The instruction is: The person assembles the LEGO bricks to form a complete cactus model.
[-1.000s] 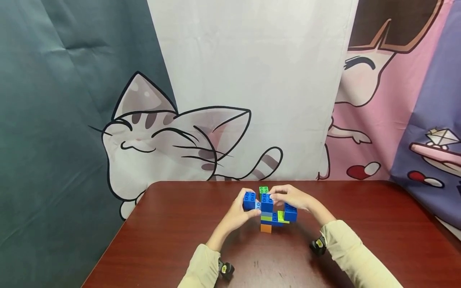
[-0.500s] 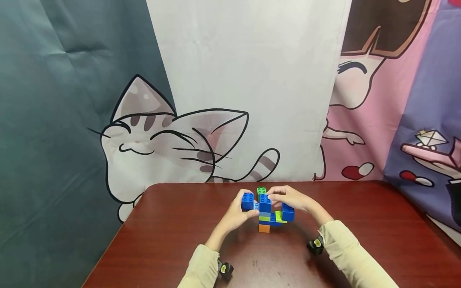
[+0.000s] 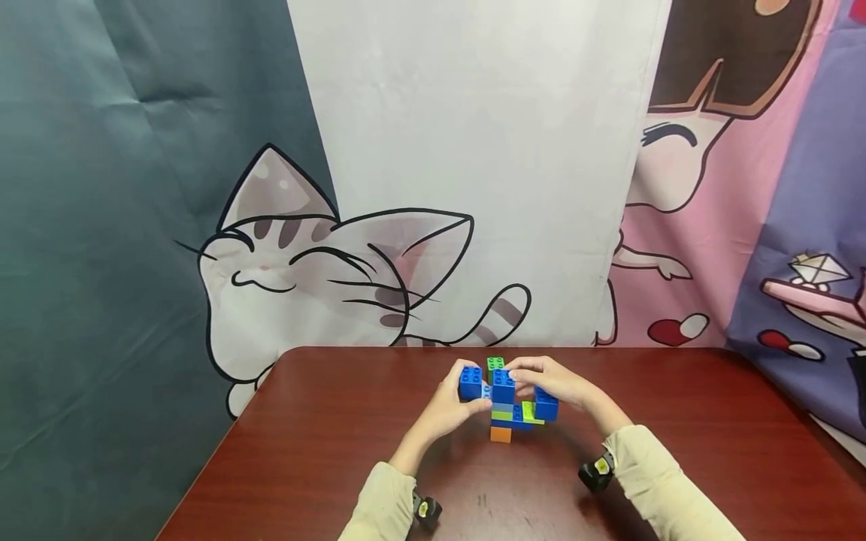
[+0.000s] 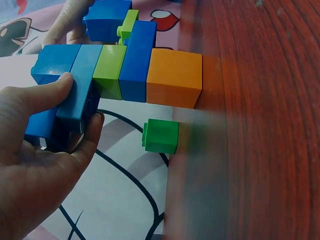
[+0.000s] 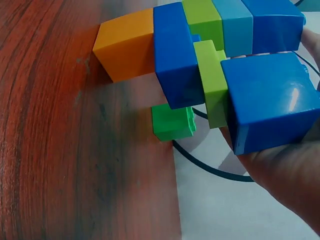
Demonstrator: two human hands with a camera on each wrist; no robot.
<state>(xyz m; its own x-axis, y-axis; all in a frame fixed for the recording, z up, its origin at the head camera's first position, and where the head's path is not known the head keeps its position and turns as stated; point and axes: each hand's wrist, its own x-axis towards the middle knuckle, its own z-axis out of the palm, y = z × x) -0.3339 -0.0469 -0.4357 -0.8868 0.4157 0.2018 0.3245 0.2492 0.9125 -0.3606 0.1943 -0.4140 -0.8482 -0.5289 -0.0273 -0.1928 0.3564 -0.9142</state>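
A model of toy building bricks [image 3: 502, 409] stands upright on the table, with an orange brick [image 4: 175, 76] at its foot. Above that come a dark blue brick [image 5: 176, 55], a lime brick and a light blue brick [image 4: 80, 87]. Two dark blue bricks top it, left and middle. A side branch carries a lime piece [image 5: 210, 82] and another dark blue brick [image 5: 275, 100]. My left hand [image 3: 449, 404] grips the upper left part, its thumb on the light blue brick. My right hand [image 3: 551, 379] pinches the middle top blue brick [image 3: 503, 387]; part of its grip is hidden.
A separate green brick [image 4: 162, 136] stands on the table just behind the model. The reddish-brown wooden table [image 3: 325, 451] ends at a cloth backdrop [image 3: 487, 173] printed with a cartoon cat. Both wrists carry small black cameras.
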